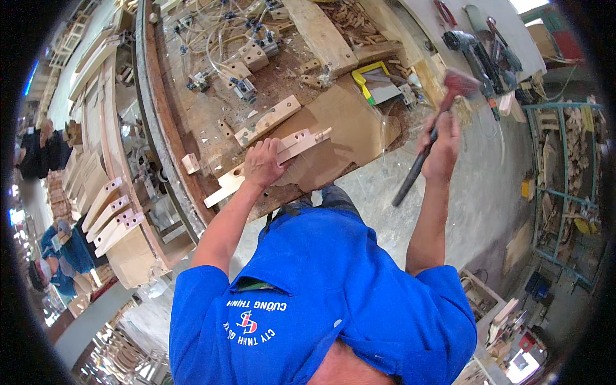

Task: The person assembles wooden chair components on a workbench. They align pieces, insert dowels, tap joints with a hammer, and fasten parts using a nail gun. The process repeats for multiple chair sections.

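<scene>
My left hand presses down on a pale wooden piece lying at the table's near edge, its fingers wrapped over the top. A short wooden dowel sticks out of the piece's right end. Raised off to the right, my right hand grips a hammer by its black handle, the red head up and slightly blurred. Hammer and wooden piece are well apart. Just beyond the held piece lies another drilled wooden block. Brown cardboard lies under the piece's right end.
Clear hoses and small fittings clutter the far table. Loose dowels fill a wooden-sided compartment at the back. A power tool rests at the far right. Shaped wooden parts line a bench on the left, where another person sits.
</scene>
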Tool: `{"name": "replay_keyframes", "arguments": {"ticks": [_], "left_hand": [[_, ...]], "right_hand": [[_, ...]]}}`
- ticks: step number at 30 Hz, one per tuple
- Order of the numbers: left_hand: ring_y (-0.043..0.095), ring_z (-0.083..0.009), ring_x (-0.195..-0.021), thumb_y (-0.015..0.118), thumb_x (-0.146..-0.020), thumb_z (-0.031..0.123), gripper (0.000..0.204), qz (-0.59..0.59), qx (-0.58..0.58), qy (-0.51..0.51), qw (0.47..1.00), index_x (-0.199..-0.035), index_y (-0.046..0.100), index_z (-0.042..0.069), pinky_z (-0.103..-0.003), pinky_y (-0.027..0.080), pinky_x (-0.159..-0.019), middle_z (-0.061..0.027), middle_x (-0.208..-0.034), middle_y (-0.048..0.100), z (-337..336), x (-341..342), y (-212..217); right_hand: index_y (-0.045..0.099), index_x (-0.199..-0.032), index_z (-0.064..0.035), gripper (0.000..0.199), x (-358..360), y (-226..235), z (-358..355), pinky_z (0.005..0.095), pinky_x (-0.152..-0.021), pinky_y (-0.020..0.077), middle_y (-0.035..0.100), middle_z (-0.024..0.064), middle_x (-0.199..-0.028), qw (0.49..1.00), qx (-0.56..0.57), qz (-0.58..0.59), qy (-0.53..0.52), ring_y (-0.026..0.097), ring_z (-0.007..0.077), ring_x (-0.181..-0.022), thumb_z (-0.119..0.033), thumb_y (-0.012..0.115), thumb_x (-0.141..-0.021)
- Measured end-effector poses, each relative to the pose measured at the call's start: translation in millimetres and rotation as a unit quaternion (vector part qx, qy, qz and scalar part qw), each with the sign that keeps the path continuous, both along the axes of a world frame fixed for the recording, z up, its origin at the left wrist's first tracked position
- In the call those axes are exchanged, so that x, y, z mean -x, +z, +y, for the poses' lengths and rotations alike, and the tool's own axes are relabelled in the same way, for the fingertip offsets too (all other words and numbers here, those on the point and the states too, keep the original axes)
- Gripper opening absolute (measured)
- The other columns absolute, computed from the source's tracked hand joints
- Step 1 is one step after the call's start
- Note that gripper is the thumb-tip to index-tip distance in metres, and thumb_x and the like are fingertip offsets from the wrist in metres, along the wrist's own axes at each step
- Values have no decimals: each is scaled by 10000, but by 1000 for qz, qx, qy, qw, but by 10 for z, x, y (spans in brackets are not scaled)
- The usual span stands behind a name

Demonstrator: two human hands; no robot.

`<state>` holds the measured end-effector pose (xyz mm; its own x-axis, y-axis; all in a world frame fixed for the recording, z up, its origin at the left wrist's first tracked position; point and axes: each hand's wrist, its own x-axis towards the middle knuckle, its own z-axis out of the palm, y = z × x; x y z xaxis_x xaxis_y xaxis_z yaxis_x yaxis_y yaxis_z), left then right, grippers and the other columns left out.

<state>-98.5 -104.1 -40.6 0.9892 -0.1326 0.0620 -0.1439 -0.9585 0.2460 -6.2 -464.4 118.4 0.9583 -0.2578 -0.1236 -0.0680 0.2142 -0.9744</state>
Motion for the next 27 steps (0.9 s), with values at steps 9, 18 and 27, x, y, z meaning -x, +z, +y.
{"name": "replay_keyframes", "arguments": {"ticks": [9, 18, 27], "left_hand": [[643, -291, -954, 853, -762, 490, 613, -49, 19, -24, 998, -1150, 596, 90, -438, 504, -794, -89, -1008, 634, 23, -1, -18], [644, -279, -974, 835, -790, 471, 581, -52, 10, -32, 998, -1165, 608, 91, -422, 505, -800, -91, -1028, 638, -8, 22, 10], [650, -288, -975, 848, -770, 437, 569, -40, 9, 1, 999, -1160, 613, 96, -431, 510, -801, -93, -1029, 648, 123, 113, -32]], "right_hand": [[579, -1102, -107, 209, 771, -1243, 691, 251, -417, 394, 496, -36, -730, 940, 33, 275, 199, 452, 74, -479, -308, 524, -1117], [552, -1171, -109, 222, 527, -1281, 639, 280, -383, 350, 497, -22, -701, 919, 339, -116, -163, 437, 88, -453, -321, 513, -1122], [568, -1151, -111, 213, 690, -743, 863, 293, -386, 331, 470, -36, -661, 991, 57, 93, 78, 394, 82, -467, -305, 485, -1126]]}}
